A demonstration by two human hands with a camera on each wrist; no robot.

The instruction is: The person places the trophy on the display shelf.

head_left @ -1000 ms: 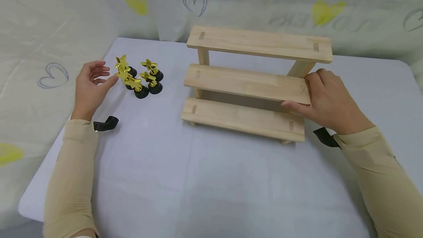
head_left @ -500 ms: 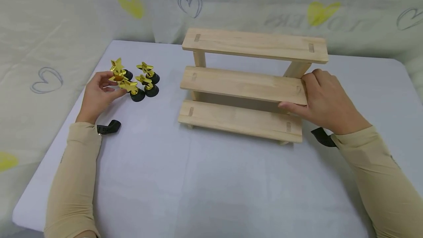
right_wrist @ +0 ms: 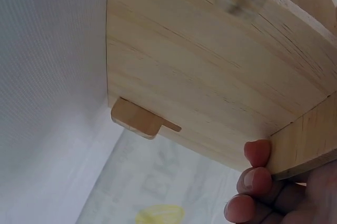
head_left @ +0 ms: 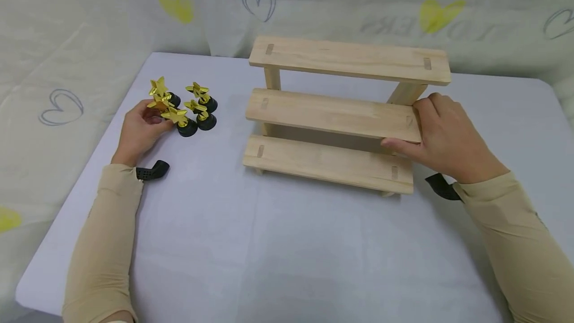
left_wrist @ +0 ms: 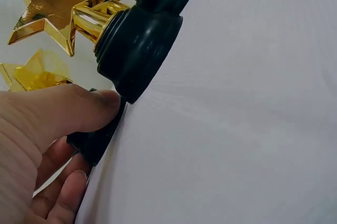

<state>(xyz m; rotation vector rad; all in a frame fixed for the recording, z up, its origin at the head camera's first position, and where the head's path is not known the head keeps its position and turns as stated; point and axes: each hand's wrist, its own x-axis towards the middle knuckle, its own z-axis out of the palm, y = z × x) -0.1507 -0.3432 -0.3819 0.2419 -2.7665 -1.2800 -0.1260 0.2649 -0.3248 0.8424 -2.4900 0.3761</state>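
Observation:
My left hand (head_left: 139, 131) is at the left side of a group of small gold star trophies with black round bases. Thumb and fingers pinch the black base (left_wrist: 89, 142) of one star trophy (head_left: 160, 104), its gold star partly behind the thumb in the left wrist view. Another star trophy (left_wrist: 131, 50) stands close beside the thumb. My right hand (head_left: 448, 138) grips the right end of the middle board of a three-tier wooden shelf (head_left: 332, 113), thumb along its front edge. In the right wrist view, fingertips (right_wrist: 258, 182) curl around that board beside the shelf's wooden side panel (right_wrist: 200, 71).
Several star trophies (head_left: 206, 121) stand upright close together, to the right of the left hand. The white tabletop (head_left: 305, 243) extends in front of the shelf. A pale cloth (head_left: 323, 4) with hearts hangs behind the table's back edge.
My left hand has moved right to the trophies, and its fingers have closed on one base. My right hand keeps its grip on the shelf. The head view has shifted slightly.

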